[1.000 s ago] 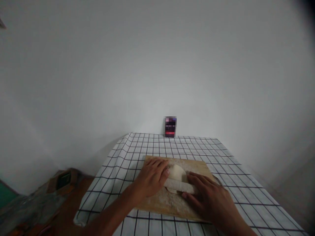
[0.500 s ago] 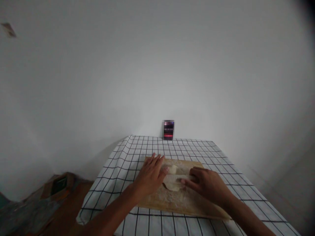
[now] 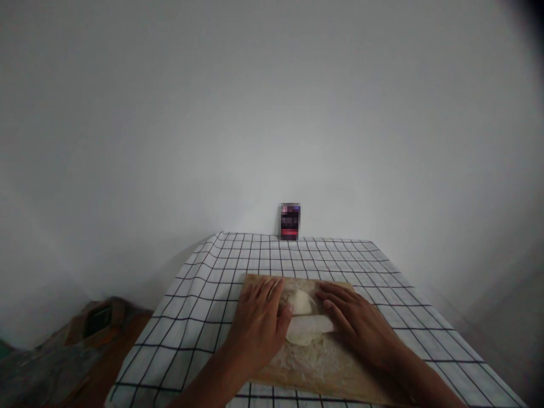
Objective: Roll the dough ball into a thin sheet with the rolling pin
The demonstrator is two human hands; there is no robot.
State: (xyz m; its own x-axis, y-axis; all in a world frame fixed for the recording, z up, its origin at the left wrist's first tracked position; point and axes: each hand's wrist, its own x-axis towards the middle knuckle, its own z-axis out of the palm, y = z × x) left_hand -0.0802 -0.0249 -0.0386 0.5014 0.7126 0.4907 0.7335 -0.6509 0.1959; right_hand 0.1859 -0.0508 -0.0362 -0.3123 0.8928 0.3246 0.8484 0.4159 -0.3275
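A pale rolling pin (image 3: 312, 324) lies crosswise on a flattened piece of dough (image 3: 302, 302), which shows both behind and in front of it. Under them is a floury wooden board (image 3: 314, 371). My left hand (image 3: 260, 317) rests flat over the pin's left end, fingers stretched forward and thumb toward the dough. Over the right end lies my right hand (image 3: 355, 317), its fingers also extended forward and left. Both palms hide the ends of the pin.
A black-and-white checked cloth (image 3: 191, 317) covers the table. At its far edge a small pixelated dark object (image 3: 289, 222) stands against the white wall (image 3: 272, 113). Down at the left, a cardboard box (image 3: 96, 323) sits below table level.
My right hand has gone from curled fingers around the pin's end to flat, outstretched fingers. The pin, hands and board now appear lower in view, and more dough shows behind the pin.
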